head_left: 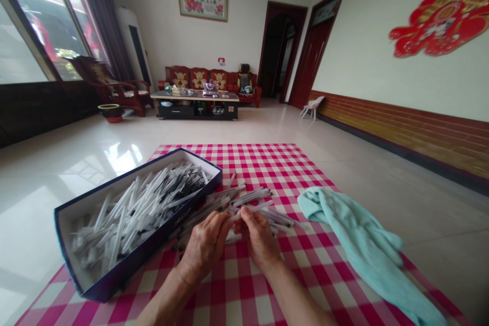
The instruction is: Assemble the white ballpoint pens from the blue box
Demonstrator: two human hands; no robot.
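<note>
My left hand (204, 243) and my right hand (259, 237) are close together over the checked cloth, fingers pinched. Between them they grip a thin translucent plastic tube (264, 205), partly hidden by my fingers. Just beyond and around my hands lies a loose pile of similar thin tubes (250, 194), some with black ends. To the left, a long dark blue box (147, 252) with a white inside stands at a slant, holding many whitish tubes (148, 198) and some dark thin pieces.
A pink-and-white checked tablecloth (275, 163) covers the table. A mint green cloth (351, 229) lies crumpled along the right edge. Across the tiled floor stand a low table (194, 96), a wooden sofa (187, 72), an armchair (133, 86) and a small chair (313, 105).
</note>
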